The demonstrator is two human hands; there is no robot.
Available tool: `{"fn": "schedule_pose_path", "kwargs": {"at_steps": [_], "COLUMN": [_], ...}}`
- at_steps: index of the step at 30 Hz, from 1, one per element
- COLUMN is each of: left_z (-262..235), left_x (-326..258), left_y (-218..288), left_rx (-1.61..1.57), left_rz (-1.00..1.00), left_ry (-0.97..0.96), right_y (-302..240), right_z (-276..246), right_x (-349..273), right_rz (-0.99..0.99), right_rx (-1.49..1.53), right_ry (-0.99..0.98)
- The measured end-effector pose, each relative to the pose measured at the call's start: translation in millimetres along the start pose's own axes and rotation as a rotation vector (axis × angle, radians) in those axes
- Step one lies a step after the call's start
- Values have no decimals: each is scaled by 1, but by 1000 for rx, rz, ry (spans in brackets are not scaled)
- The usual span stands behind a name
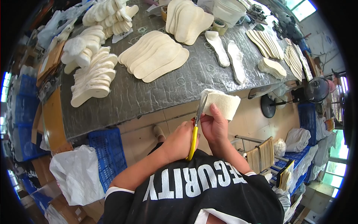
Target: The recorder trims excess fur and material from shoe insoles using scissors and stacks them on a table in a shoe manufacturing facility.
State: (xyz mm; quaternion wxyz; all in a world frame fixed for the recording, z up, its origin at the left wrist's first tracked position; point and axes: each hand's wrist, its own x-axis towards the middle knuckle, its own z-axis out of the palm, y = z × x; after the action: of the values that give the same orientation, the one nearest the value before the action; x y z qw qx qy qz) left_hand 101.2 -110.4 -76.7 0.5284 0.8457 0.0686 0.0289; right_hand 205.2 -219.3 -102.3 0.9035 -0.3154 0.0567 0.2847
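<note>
My left hand (181, 142) grips yellow-handled scissors (197, 123), their blades pointing up against the edge of a white felt insole piece (223, 103). My right hand (214, 127) pinches that piece from below, thumb on its near edge. Both hands hover over the front edge of a grey table (149, 97). The blades touch the piece's left side.
Stacks of cream insoles (154, 56) and fluffy white insoles (93, 80) cover the table, with two single felt insoles (227, 56) and loose rubber bands. A blue crate (108, 149) and white bags (76, 173) sit on the floor left; a black fan (317, 89) stands right.
</note>
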Motion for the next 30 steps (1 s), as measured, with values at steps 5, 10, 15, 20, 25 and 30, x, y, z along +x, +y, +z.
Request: {"fn": "schedule_pose_path", "kwargs": {"at_steps": [5,10,15,20,25,30], "left_z": [-1,-7,-12,-12,-12,-12], "left_x": [2,3,3,3,4,4], "left_y": [-2,4,7,7,4,3], "left_rx": [-122,-161,-142,-70,-28,-24], "left_rz": [-72,-122,-159,-155,-153,-139], "left_ry": [-61,-86,-103,-77,-90,-100], "right_y": [3,4,4,3,4,4], "right_z": [3,4,4,2,1,2], "right_x": [-3,-2,0,1,1,2], "right_rz": [-2,-1,-11,-7,-11,-35], "right_rx": [-3,-27,-63,-75,-78,-98], "right_ry": [10,14,-32,-32,-14,-36]}}
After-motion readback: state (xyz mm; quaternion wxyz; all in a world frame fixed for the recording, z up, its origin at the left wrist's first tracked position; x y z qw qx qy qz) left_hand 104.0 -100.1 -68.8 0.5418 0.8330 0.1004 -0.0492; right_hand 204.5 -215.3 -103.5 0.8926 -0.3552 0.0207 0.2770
